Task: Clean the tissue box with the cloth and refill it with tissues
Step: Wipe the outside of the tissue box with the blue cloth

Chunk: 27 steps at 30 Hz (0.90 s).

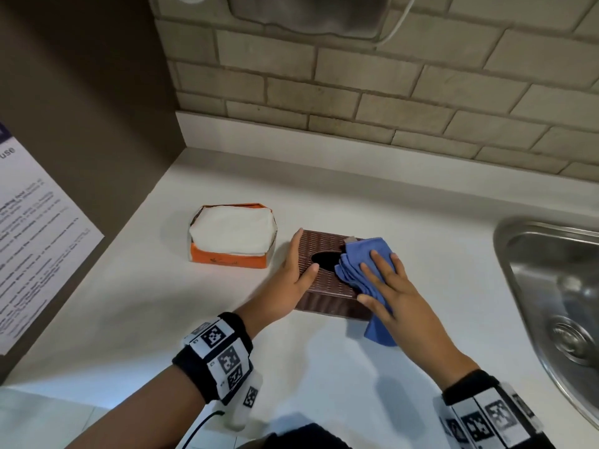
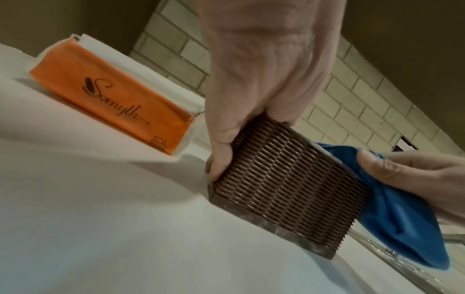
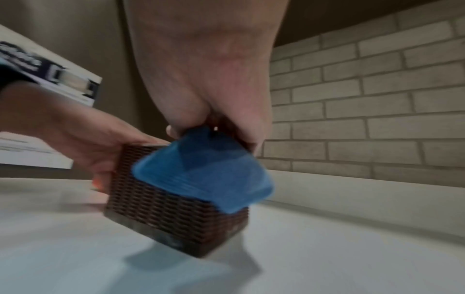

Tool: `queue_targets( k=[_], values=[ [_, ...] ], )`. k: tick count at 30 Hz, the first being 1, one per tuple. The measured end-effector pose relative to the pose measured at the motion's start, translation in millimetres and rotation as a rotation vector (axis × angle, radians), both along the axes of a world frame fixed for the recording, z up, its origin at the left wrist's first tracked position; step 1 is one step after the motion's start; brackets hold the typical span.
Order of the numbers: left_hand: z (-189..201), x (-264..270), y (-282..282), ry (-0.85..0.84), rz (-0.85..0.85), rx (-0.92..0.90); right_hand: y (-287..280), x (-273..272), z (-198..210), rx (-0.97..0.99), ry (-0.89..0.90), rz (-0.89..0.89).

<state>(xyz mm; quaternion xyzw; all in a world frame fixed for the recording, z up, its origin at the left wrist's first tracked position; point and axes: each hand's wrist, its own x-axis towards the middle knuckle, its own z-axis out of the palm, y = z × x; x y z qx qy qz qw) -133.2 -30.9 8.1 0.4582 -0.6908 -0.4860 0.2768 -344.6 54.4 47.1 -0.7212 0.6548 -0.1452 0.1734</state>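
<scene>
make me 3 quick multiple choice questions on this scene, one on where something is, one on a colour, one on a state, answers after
1. Where is the tissue pack?
A. in the sink
B. on the counter, left of the tissue box
C. on top of the tissue box

2. What colour is the cloth?
A. blue
B. yellow
C. white

3. How is the tissue box being handled?
A. lying untouched
B. lifted in the air
C. steadied by the left hand while the right hand presses the cloth on it

Answers: 1 B, the orange pack sits on the white counter beside the box; 2 A, the cloth is blue in every view; 3 C, the box rests on the counter under both hands.
</scene>
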Motion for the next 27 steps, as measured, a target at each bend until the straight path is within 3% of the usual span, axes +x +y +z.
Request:
queue_targets(
  k=[5, 10, 15, 17, 20, 21, 22, 25, 27],
  values=[
    [0, -6, 6, 0.017, 0.02, 0.031, 2, 43, -3, -0.045, 0.281, 0.02],
    [2, -8, 9, 0.061, 0.034, 0.076, 2, 0, -10, -0.138, 0.394, 0.1],
    [0, -10, 8, 0.08, 0.055, 0.081, -11, 23, -16, -0.374, 0.23, 0.033],
    [1, -10, 9, 0.103, 0.053, 0.075, -19, 21, 1, -0.35, 0.052, -0.007],
    [2, -10, 11, 0.119, 0.065, 0.047, -34, 0, 32, -0.231, -0.323, -0.234],
    [1, -11, 12, 0.113, 0.072, 0.033, -40, -3, 35, -0.231, -0.356, -0.276],
    [2, -12, 12, 0.108, 0.08, 0.021, -46, 0, 35, -0.247, -0.325, -0.274],
    [-1, -13, 11, 0.111, 0.093, 0.014, -50, 18, 12, -0.205, 0.134, -0.059],
    [-2, -14, 11, 0.126, 0.089, 0.025, -45, 28, -1, -0.067, 0.224, -0.085]
  ],
)
